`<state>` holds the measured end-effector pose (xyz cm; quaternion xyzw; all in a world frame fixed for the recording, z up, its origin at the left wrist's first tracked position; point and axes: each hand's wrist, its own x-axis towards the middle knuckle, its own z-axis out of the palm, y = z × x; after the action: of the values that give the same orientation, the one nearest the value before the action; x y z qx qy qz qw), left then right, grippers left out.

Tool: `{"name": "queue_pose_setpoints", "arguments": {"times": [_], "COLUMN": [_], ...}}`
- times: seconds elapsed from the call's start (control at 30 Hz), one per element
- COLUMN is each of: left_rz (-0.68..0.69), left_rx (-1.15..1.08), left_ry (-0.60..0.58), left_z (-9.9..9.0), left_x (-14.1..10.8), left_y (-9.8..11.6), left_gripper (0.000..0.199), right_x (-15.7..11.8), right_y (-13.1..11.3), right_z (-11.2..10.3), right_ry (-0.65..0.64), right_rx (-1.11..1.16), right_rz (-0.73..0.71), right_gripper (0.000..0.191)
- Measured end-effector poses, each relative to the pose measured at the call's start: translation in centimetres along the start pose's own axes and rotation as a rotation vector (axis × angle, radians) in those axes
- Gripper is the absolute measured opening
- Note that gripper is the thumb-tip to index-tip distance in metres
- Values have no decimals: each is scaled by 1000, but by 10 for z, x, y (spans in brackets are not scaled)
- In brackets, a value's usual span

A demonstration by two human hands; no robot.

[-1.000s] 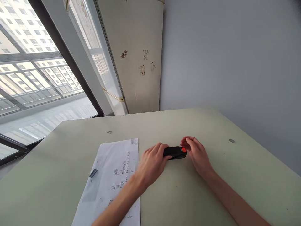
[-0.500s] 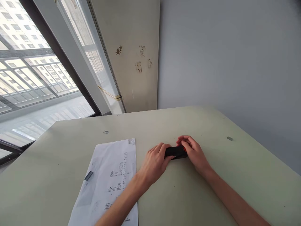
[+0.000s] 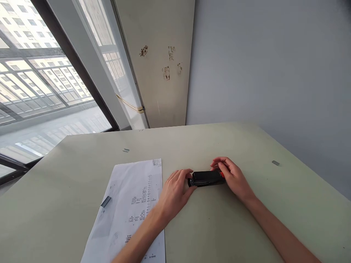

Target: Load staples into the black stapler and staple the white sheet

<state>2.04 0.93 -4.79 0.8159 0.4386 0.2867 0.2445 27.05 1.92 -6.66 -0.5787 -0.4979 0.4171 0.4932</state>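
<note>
A black stapler point(image 3: 206, 178) with a red rear end lies flat on the pale green table point(image 3: 246, 226). My right hand point(image 3: 233, 178) grips its red end, fingers curled over the top. My left hand point(image 3: 175, 191) rests at the stapler's front end, fingertips touching it, fingers slightly spread. A printed sheet of paper point(image 3: 131, 212) lies to the left of my left hand, with a strip of staples point(image 3: 106, 201) on it.
A loose strip of staples point(image 3: 126, 150) lies at the table's far left and another staple strip point(image 3: 275, 163) near the right edge. A large window point(image 3: 41, 84) is to the left, a stained beige panel point(image 3: 161, 62) and grey wall behind.
My right hand closed over the stapler's red end. My left hand slid back from the body to the front tip. The stapler now lies slightly further right.
</note>
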Motion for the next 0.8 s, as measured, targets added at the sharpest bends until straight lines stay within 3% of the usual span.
{"name": "queue_pose_setpoints", "arguments": {"times": [0.23,0.5,0.8], "left_rz": [-52,-9,10], "left_rx": [-22,-14,-10], "left_ry": [15,33,32], "left_z": [3,5,3], "left_x": [0,0,2], "left_y": [0,-3,-1], "left_gripper": [31,21,15], "right_x": [0,-2,-10], "right_y": [2,4,-11], "right_z": [-1,-1,7], "right_ry": [-11,7,3], "right_rx": [-32,-63,-66], "right_rz": [-7,-3,-28], "right_gripper": [44,47,44]}}
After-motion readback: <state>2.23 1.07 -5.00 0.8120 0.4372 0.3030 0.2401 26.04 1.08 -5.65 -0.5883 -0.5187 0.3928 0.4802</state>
